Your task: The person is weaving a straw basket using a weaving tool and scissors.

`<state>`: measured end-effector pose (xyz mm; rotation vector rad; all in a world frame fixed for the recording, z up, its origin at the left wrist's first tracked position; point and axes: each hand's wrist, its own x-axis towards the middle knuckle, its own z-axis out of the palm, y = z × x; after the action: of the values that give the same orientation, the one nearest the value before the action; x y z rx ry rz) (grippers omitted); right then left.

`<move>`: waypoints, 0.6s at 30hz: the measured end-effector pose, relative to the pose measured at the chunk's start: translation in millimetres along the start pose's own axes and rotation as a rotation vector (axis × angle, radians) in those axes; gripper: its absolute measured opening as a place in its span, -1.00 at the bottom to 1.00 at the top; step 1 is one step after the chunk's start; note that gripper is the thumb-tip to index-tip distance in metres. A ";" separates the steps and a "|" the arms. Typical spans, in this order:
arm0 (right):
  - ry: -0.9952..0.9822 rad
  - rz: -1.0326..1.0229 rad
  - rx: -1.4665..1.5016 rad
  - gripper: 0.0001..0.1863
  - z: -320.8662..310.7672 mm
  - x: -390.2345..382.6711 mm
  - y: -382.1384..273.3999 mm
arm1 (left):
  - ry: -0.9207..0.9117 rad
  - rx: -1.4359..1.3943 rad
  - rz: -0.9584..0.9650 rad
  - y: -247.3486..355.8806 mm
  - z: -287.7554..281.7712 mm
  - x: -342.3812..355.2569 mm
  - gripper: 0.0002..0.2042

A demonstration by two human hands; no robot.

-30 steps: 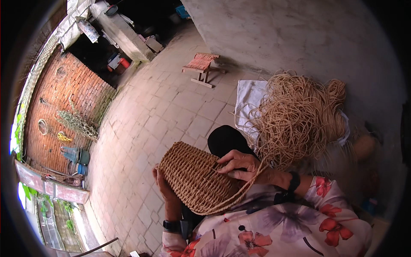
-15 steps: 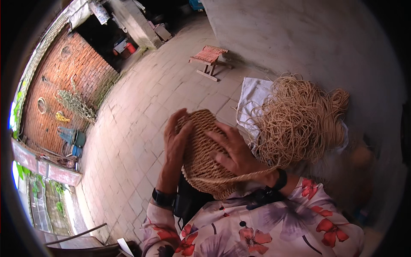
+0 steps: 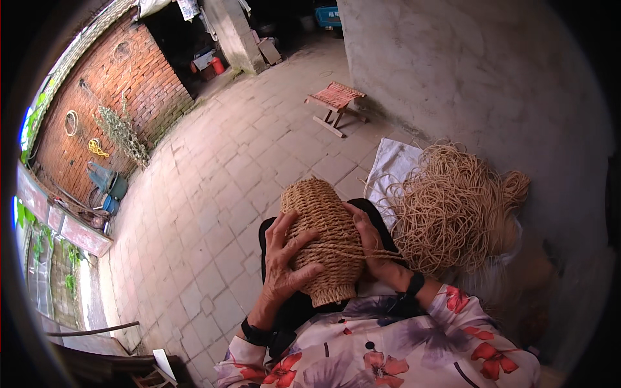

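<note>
A woven straw-coloured basket (image 3: 315,207) rests in my lap, its narrow ringed end toward me and its body pointing away. My left hand (image 3: 283,258) clasps its left side, fingers and thumb spread over the weave. On the other side my right hand (image 3: 374,246) presses against it, palm inward, with some fingers hidden. A strand of twisted cord (image 3: 343,250) runs across the basket and out past my right hand. To the right lies a large tangled heap of the same tan cord (image 3: 453,207), partly on a white cloth (image 3: 393,165).
A small folding stool (image 3: 337,97) with a red woven seat stands ahead on the paved floor (image 3: 213,174). A grey wall (image 3: 466,71) rises on the right. At the far left, dried plants (image 3: 123,132) and buckets (image 3: 118,187) line a brick wall (image 3: 149,64).
The basket has turned so its narrow end faces me and its side faces up. My left hand has slid nearer; my right hand has moved from its top to its right side.
</note>
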<state>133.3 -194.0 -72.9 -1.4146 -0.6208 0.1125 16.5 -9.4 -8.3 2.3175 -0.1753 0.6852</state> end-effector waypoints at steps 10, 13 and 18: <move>0.055 -0.272 -0.501 -0.65 -10.3 -4.9 -5.4 | 0.021 -0.252 -0.216 -5.8 9.0 -9.9 -0.32; -0.067 -0.310 -0.516 -0.57 -17.3 1.6 -30.6 | -0.010 -0.274 -0.248 -25.8 7.2 -30.4 -0.24; -0.248 -0.389 -0.506 -0.53 -7.6 -0.5 -30.1 | 0.113 -0.260 -0.247 -18.7 31.0 -29.8 -0.44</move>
<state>127.8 -206.3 -44.9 -1.7470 -1.1785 -0.1955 10.1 -18.0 -54.0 2.0040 0.0697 0.6263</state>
